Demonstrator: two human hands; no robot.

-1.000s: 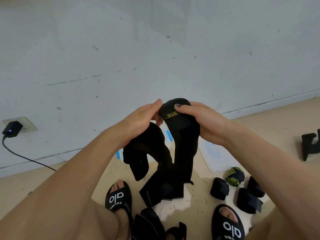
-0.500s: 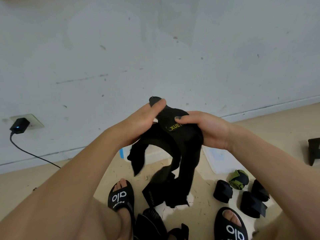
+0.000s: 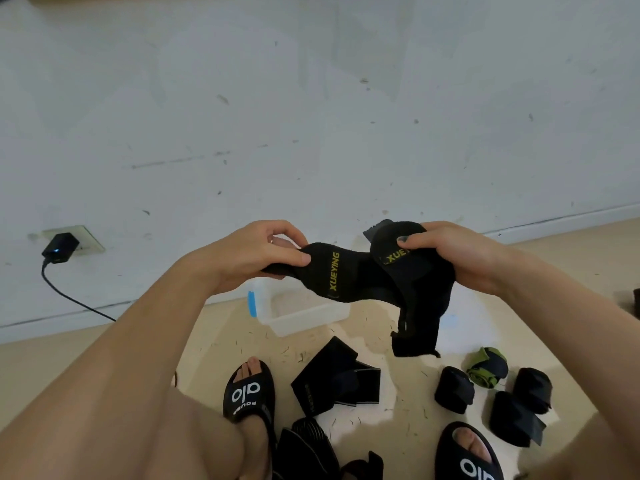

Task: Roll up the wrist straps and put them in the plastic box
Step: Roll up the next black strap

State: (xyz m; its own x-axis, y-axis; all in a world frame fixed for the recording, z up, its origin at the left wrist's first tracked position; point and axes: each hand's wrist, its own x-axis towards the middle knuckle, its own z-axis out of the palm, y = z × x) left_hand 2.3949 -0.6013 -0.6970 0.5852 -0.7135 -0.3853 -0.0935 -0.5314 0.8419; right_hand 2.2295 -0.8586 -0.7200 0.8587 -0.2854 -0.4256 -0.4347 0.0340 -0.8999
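Two hands are held up at the centre of the view, a black wrist strap (image 3: 360, 277) with yellow "XUEYING" lettering stretched between them. One end of the strap is pinched by the left hand (image 3: 256, 252), thumb and fingers curled round it, at about 9 o'clock from the strap's middle. The other end is gripped by the right hand (image 3: 453, 252) at about 3 o'clock, with the thumb laid over a second yellow label; a loose tail of the strap hangs down from this hand toward 6 o'clock. The clear plastic box (image 3: 298, 313) with a blue clip is seen on the beige floor (image 3: 381, 420) just below and behind the strap, against the white wall (image 3: 311, 116). An unrolled black strap (image 3: 334, 381) lies flat on the floor at 6 o'clock from the box. At 4 o'clock, three rolled black straps (image 3: 453, 389) and one green-and-black roll (image 3: 486, 372) are grouped close together. Black slides (image 3: 249, 393) are worn on both feet at the bottom edge. A black charger (image 3: 60, 247) is plugged into a wall socket at 9 o'clock.
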